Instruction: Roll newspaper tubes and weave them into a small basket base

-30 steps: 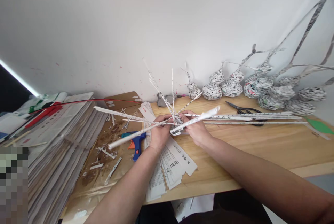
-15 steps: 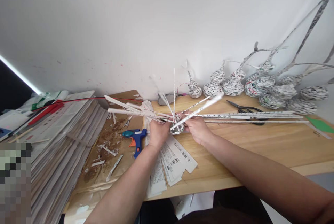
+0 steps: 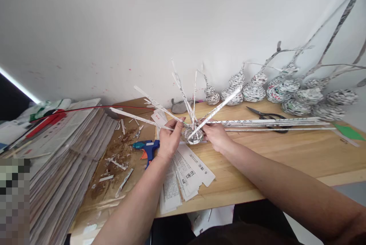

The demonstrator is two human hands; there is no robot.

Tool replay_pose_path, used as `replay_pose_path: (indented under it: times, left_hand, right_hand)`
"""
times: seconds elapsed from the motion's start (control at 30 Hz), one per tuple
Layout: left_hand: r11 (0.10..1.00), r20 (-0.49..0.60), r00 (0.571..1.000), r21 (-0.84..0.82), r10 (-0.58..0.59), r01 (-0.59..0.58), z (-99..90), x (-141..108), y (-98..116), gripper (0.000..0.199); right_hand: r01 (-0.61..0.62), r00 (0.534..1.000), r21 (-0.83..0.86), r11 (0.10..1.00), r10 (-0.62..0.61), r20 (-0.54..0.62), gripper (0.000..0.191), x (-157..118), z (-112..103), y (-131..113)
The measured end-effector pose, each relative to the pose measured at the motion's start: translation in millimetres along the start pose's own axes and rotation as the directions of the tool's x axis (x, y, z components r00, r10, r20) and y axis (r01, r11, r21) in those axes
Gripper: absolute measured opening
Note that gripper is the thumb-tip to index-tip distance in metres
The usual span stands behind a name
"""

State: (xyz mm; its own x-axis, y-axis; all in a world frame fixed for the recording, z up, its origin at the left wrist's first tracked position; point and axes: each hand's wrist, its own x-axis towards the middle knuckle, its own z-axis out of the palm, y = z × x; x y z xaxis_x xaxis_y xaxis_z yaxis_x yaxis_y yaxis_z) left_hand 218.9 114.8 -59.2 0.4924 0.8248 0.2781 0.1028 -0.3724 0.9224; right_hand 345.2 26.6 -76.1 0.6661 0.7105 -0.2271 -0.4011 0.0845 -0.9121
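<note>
Between my hands is a small round woven piece (image 3: 193,136) of rolled newspaper, its paper rods fanning upward and outward. My left hand (image 3: 170,138) is closed on a paper rod (image 3: 140,118) at the piece's left side; the thumb points up and the fingertips are partly hidden. On the right, my right hand (image 3: 215,134) is closed around the piece's edge and a rod there, with its fingers partly out of sight. One thick white rod (image 3: 217,111) leans up to the right in front of it. Under the hands lie fanned newspaper strips (image 3: 188,172).
A blue glue gun (image 3: 147,149) lies left of my left forearm, near paper scraps. Stacked newspapers (image 3: 85,146) fill the left side. Black scissors (image 3: 265,116), long paper rods (image 3: 291,122) and several woven gourd shapes (image 3: 254,89) are to the right.
My left hand has shifted left and turned thumb-up, apart from the woven piece's middle. The rods on the left have spread and swung upward. My right hand stays close to the piece.
</note>
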Motion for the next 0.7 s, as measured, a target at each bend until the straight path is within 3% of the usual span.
replay_pose_path:
  times: [0.13, 0.33, 0.47, 0.7]
  left_hand:
    - [0.996, 0.104, 0.994, 0.084, -0.021, 0.012, 2.0, 1.0, -6.3, 0.028]
    - [0.993, 0.072, 0.996, 0.11, -0.051, 0.043, 5.6, -1.7, -8.2, 0.021]
    - [0.986, 0.058, 0.998, 0.161, 0.038, -0.047, 6.0, -3.1, -4.8, 0.017]
    - [0.94, 0.048, 0.988, 0.304, 0.149, -0.156, 7.5, -6.7, -2.5, 0.015]
  right_hand:
    - [0.015, 1.0, -0.01, 1.0, -0.015, 0.003, 0.025, -0.1, 0.0, 0.5]
    - [0.192, 0.981, -0.085, 0.978, -0.188, 0.052, 0.023, -2.4, -0.9, 3.1]
    - [0.309, 0.951, -0.186, 0.933, -0.297, 0.092, 0.022, 0.1, -2.4, 7.4]
    - [0.293, 0.956, -0.215, 0.932, -0.28, 0.091, 0.022, -2.1, 0.3, 7.5]
